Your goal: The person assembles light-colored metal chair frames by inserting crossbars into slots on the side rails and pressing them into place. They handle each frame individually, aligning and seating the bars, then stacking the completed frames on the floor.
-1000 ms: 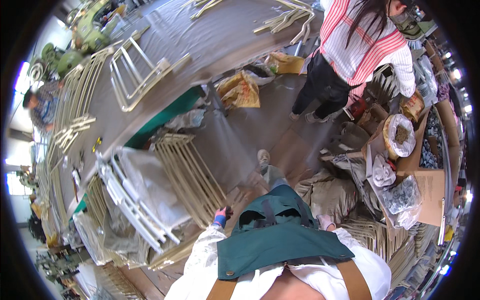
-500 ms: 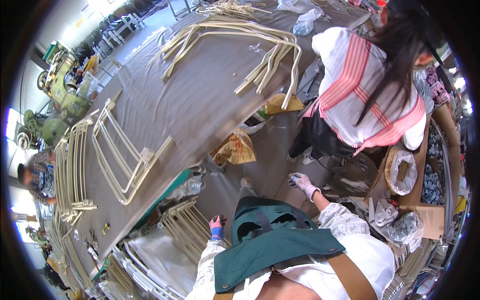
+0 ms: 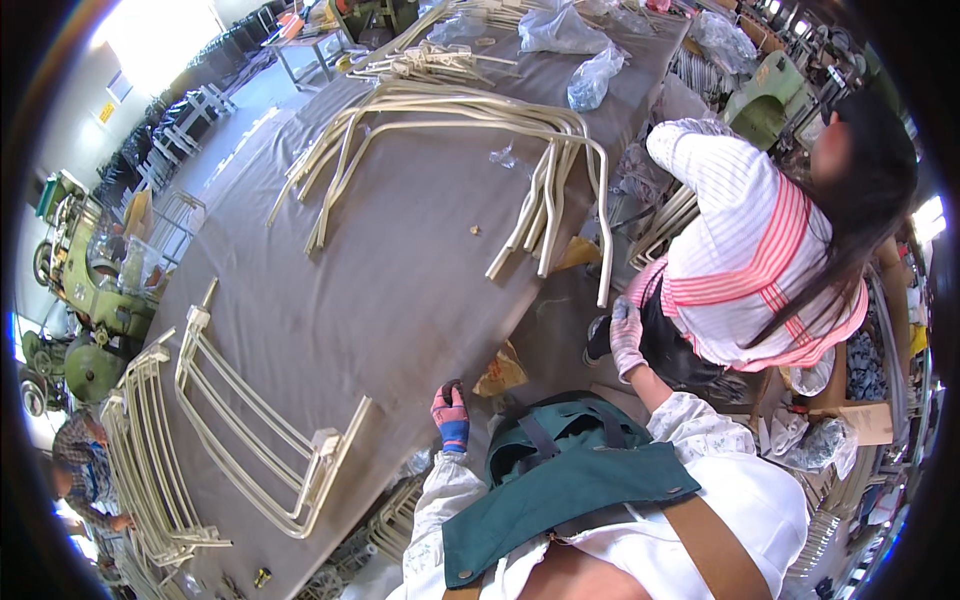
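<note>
My left hand [image 3: 451,412], in a pink and blue glove with dark fingertips, is in front of the near edge of the grey-covered table [image 3: 400,330]. Its fingers are curled in, and nothing shows in them. To the right, my right hand [image 3: 627,338] wears a pale pinkish glove and is held up beside a co-worker's dark trousers. Its fingers extend upward, holding nothing visible. Several bent cream metal tubes [image 3: 470,112] lie on the table ahead of both hands. Left of my left hand rests a cream tubular frame [image 3: 255,395] with corner blocks.
A co-worker in a striped top [image 3: 750,255] stands close on the right. More curved tube frames [image 3: 150,460] stand at the table's left end, near another person [image 3: 85,465]. Plastic bags [image 3: 565,30] lie on the far side. Green machines [image 3: 90,270] stand at left, and a cardboard box [image 3: 855,425] at right.
My view has shifted forward and turned, with the table now nearer. Both hands have come up in view; my right hand's fingers now point upward instead of leftward. The co-worker has turned slightly.
</note>
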The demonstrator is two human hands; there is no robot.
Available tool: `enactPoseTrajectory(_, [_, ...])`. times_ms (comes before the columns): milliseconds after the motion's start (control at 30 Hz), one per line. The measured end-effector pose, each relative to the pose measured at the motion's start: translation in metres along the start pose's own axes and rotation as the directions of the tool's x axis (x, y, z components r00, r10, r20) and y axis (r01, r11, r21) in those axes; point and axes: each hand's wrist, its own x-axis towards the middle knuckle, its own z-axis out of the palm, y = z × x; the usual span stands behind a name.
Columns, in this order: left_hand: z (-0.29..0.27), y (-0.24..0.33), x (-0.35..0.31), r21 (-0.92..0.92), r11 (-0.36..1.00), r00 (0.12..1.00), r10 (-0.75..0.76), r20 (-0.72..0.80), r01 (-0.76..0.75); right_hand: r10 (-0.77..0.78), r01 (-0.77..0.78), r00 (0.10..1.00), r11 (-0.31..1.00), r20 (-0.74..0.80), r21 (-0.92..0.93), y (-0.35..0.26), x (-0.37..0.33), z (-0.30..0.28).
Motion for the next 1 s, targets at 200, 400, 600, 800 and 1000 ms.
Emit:
enactPoseTrajectory(200, [0.037,0.014,0.045,-0.181,0.983,0.998,-0.023,0.058,0.033,0.097,-0.09,0.995,0.981,-0.03,0.171,-0.009,0.054,0.018])
enactPoseTrajectory(400, [0.074,0.066,0.076,-0.013,0.993,0.986,0.119,0.115,-0.119,0.478,-0.536,0.841,0.798,0.254,0.274,0.016,0.119,0.049])
enactPoseTrajectory(600, [0.126,0.167,0.072,-0.142,0.968,0.954,0.23,0.194,-0.205,-0.121,0.17,0.985,0.831,-0.127,0.53,-0.195,0.079,0.019])
enactPoseTrajectory(800, [0.16,0.192,0.081,-0.115,0.978,0.939,0.198,0.282,-0.172,-0.356,0.364,0.932,0.91,-0.072,0.201,-0.219,0.108,0.033])
enactPoseTrajectory(1000, [0.177,0.177,0.091,-0.083,0.991,0.917,0.129,0.377,-0.105,-0.166,0.158,0.985,0.972,0.035,0.174,-0.21,0.104,0.05])
